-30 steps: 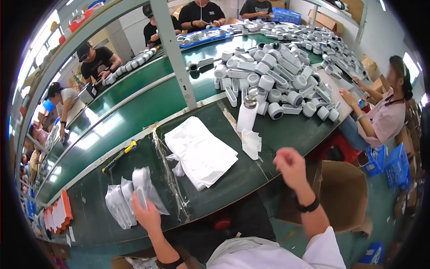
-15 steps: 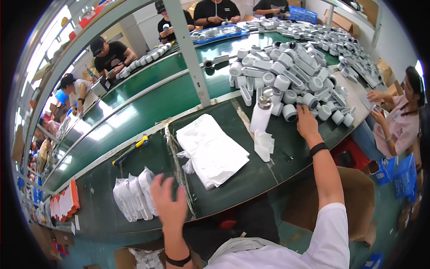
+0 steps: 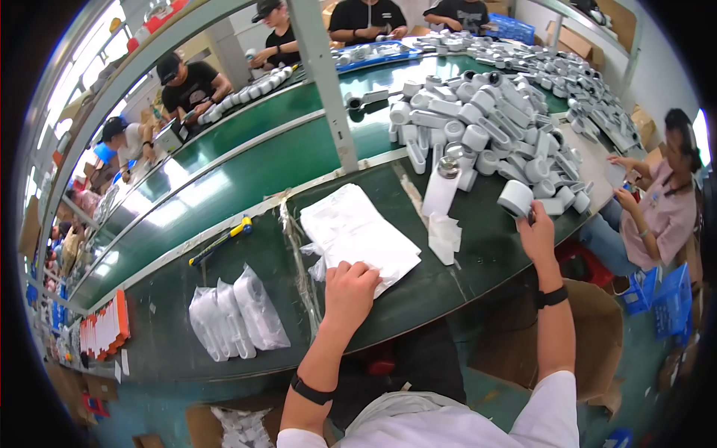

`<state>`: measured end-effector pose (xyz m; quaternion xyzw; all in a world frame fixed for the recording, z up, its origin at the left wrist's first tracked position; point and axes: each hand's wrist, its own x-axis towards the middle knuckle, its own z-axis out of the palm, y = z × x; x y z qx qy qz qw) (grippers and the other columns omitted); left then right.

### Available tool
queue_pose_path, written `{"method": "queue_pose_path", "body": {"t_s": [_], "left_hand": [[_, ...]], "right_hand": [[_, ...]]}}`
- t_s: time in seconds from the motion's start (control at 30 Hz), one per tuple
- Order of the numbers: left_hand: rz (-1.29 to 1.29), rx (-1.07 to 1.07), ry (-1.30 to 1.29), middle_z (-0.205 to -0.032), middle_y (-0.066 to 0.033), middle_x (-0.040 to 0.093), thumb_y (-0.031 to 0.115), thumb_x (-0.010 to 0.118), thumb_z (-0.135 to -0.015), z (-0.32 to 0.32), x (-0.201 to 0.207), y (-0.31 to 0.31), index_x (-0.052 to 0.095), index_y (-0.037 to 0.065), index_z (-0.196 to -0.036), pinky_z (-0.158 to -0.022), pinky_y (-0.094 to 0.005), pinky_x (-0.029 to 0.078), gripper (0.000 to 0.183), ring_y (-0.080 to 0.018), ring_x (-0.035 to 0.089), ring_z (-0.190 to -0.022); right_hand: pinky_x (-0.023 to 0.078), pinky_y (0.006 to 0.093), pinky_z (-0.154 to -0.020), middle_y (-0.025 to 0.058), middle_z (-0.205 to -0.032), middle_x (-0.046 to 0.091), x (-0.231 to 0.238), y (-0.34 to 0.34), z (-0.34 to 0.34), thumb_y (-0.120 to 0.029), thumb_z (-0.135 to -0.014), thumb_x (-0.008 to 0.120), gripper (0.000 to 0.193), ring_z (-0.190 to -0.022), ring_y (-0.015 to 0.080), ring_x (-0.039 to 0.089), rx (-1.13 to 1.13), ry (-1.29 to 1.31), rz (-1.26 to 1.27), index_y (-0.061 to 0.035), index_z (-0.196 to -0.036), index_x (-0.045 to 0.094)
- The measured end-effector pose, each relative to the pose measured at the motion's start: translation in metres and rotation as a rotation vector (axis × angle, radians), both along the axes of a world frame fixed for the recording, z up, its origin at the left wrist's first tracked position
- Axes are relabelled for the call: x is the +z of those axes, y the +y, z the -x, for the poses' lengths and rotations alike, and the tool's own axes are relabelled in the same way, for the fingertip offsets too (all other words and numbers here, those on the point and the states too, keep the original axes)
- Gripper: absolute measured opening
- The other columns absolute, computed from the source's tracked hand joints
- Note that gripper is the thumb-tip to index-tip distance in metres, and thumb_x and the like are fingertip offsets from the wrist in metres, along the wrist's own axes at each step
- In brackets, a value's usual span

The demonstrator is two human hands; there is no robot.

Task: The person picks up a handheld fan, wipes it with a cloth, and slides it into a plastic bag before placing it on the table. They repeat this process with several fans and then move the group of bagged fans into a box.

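Observation:
My right hand (image 3: 538,233) grips a light grey plastic device with a thick round head (image 3: 515,198), held just off the near edge of a large heap of similar parts (image 3: 463,119). Most of its handle is hidden by my fingers. With fingers bent and closed, my left hand (image 3: 351,291) is on the near side of a stack of thin white plastic bags (image 3: 358,224), pinching at the top bag; its fingertips are partly hidden. Left of that hand, several bagged white devices (image 3: 231,317) lie side by side.
A white pump bottle (image 3: 441,190) stands before the heap, with a crumpled white wipe (image 3: 445,237) beside it. A yellow-and-black cutter (image 3: 222,240) lies at left, beyond orange-and-white boxes (image 3: 104,328). A metal post (image 3: 328,97) rises at the table's far edge. Co-workers sit around.
My right hand has drawn a device out of the heap toward me. My left hand has moved right from the bagged devices onto the bag stack, leaving the rightmost bagged device lying there.

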<state>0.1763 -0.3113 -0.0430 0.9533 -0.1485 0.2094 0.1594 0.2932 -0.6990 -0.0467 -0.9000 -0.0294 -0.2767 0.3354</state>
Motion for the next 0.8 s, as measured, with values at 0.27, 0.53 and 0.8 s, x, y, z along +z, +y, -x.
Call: {"method": "queue_pose_path", "body": {"t_s": [0.27,0.53,0.8], "left_hand": [[0.117,0.013,0.016,-0.088,-0.0018,0.064,0.018,0.072,-0.080,0.000,-0.002,-0.001,0.070,0.012,-0.084,-0.076,-0.0407,0.042,0.007,-0.0261,0.058,-0.086],[0.127,0.042,0.000,-0.086,-0.0052,0.065,0.013,0.071,-0.080,0.001,0.007,-0.005,0.069,0.008,-0.084,-0.073,-0.0406,0.042,0.007,-0.0277,0.059,-0.083],[0.671,0.049,0.082,-0.083,-0.0122,0.065,0.007,0.064,-0.089,0.000,0.003,-0.007,0.064,0.000,-0.092,-0.065,-0.0315,0.047,0.008,-0.0237,0.059,-0.071]], "right_hand": [[0.045,0.0290,-0.078,0.0063,-0.098,0.062,-0.039,-0.075,-0.012,-0.024,-0.097,0.057,0.030,-0.086,0.0139,0.057,-0.277,-0.108,-0.825,0.0017,-0.112,0.058],[0.043,0.0278,-0.074,0.0042,-0.094,0.061,-0.043,-0.034,-0.025,-0.025,-0.097,0.055,0.030,-0.080,0.0122,0.055,-0.155,0.178,-0.806,-0.0001,-0.112,0.058],[0.054,0.0320,-0.063,0.0124,-0.108,0.063,0.014,0.017,0.030,-0.021,-0.103,0.045,0.025,-0.074,0.0209,0.067,0.045,-0.119,-1.023,-0.0038,-0.121,0.044]]}}
